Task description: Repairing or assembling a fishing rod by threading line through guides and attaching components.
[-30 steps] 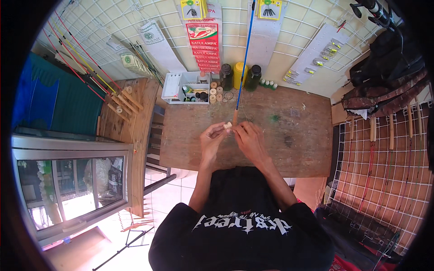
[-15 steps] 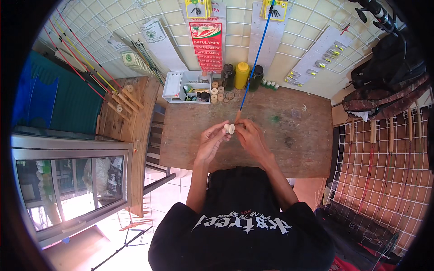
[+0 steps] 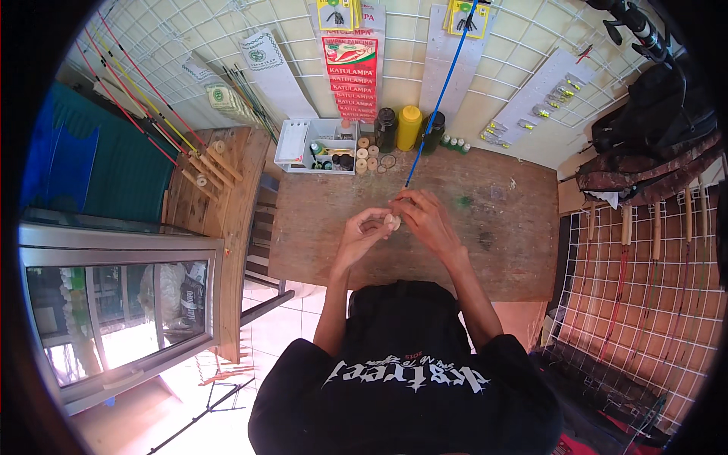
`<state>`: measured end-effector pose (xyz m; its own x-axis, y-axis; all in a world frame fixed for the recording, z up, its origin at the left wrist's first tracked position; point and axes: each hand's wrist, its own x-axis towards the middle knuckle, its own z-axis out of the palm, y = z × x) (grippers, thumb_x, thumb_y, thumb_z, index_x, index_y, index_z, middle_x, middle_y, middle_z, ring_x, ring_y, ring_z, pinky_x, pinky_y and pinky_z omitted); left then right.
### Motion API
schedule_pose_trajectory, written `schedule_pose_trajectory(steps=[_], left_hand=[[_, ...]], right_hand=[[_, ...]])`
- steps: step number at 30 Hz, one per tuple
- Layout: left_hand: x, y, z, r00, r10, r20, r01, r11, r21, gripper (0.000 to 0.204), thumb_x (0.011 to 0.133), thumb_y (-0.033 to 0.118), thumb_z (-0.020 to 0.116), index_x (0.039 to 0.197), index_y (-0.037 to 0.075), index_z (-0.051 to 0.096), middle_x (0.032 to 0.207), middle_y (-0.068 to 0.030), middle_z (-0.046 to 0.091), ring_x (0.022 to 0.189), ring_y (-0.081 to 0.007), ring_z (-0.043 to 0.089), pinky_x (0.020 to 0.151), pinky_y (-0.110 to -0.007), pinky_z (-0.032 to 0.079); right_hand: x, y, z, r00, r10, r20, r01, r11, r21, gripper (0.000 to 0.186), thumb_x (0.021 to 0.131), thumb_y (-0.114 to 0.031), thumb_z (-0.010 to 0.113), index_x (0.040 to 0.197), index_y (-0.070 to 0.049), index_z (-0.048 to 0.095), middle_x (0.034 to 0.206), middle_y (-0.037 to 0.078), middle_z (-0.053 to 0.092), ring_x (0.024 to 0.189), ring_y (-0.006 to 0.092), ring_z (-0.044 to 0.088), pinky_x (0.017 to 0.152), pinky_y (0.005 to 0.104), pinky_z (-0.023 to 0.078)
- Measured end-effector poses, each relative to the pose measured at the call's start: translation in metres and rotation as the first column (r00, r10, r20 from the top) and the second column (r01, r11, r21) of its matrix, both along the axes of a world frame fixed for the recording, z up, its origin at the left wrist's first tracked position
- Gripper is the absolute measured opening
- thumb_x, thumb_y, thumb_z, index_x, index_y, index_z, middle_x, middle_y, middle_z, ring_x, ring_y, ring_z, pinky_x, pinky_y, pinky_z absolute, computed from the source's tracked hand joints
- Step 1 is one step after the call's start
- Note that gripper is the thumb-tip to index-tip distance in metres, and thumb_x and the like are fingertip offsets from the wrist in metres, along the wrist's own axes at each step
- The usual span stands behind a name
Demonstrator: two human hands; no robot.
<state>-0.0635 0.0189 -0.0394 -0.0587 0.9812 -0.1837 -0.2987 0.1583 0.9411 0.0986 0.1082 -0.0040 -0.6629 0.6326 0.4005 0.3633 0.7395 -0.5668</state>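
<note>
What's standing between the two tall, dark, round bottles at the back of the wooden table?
In the head view, a yellow round plastic bottle stands between them; the thin blue rod crosses in front of the right dark bottle.

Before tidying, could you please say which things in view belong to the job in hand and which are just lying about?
Job: pale spool in left hand; blue rod in right hand.
Seemingly lying about: white box, yellow bottle, dark bottles.

Spool [image 3: 392, 221]: matt wood. Fishing rod [image 3: 447, 83]: smooth, glossy. Tabletop [image 3: 493, 235]: scuffed, matt wood. Squeeze bottle [image 3: 409, 130]: smooth plastic. Desk organizer [image 3: 295, 142]: smooth plastic. T-shirt [image 3: 326, 413]: matt cloth.
</note>
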Motion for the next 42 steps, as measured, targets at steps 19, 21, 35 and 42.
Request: schedule_pose_trajectory(steps=[19, 21, 35, 42], left_hand=[[0.009, 0.031, -0.050, 0.987, 0.155, -0.033, -0.154, 0.988, 0.022, 0.036, 0.083, -0.001, 0.063, 0.118, -0.002, 0.055, 0.099, -0.0091, 0.064, 0.080, -0.0121, 0.062, 0.071, -0.024, 0.051], [0.008, 0.034, -0.056, 0.985, 0.170, -0.010, -0.169, 0.985, 0.033, 0.036, 0.083, -0.002, 0.062, 0.118, -0.002, 0.055, 0.099, -0.0095, 0.064, 0.080, -0.0127, 0.062, 0.072, -0.024, 0.051], [0.012, 0.040, -0.069, 0.987, 0.159, 0.037, -0.161, 0.985, 0.058, 0.035, 0.083, -0.005, 0.061, 0.118, -0.002, 0.057, 0.100, -0.0116, 0.065, 0.087, -0.0131, 0.062, 0.077, -0.025, 0.050], [0.014, 0.041, -0.065, 0.987, 0.155, -0.052, -0.154, 0.988, 0.013, 0.035, 0.083, -0.004, 0.061, 0.118, -0.002, 0.058, 0.093, -0.0094, 0.067, 0.083, -0.0124, 0.063, 0.076, -0.024, 0.049]], right_hand=[[-0.015, 0.026, -0.093, 0.890, -0.350, -0.291, 0.150, 0.829, -0.539, 0.033, 0.084, -0.002, 0.063, 0.115, 0.000, 0.053, 0.105, 0.011, 0.061, 0.088, 0.0148, 0.062, 0.074, 0.0264, 0.049], [-0.017, 0.028, -0.100, 0.904, -0.322, -0.281, 0.115, 0.816, -0.566, 0.030, 0.084, -0.003, 0.063, 0.113, 0.000, 0.054, 0.102, 0.010, 0.062, 0.089, 0.0149, 0.062, 0.076, 0.0265, 0.050], [-0.014, 0.030, -0.089, 0.928, -0.210, -0.308, -0.038, 0.768, -0.639, 0.024, 0.092, -0.002, 0.051, 0.116, 0.001, 0.054, 0.108, 0.011, 0.064, 0.099, 0.0157, 0.062, 0.084, 0.0282, 0.049], [-0.006, 0.036, -0.094, 0.948, -0.131, -0.291, -0.088, 0.769, -0.633, 0.026, 0.092, -0.001, 0.050, 0.118, -0.001, 0.055, 0.108, 0.010, 0.063, 0.099, 0.0137, 0.060, 0.084, 0.0275, 0.049]])
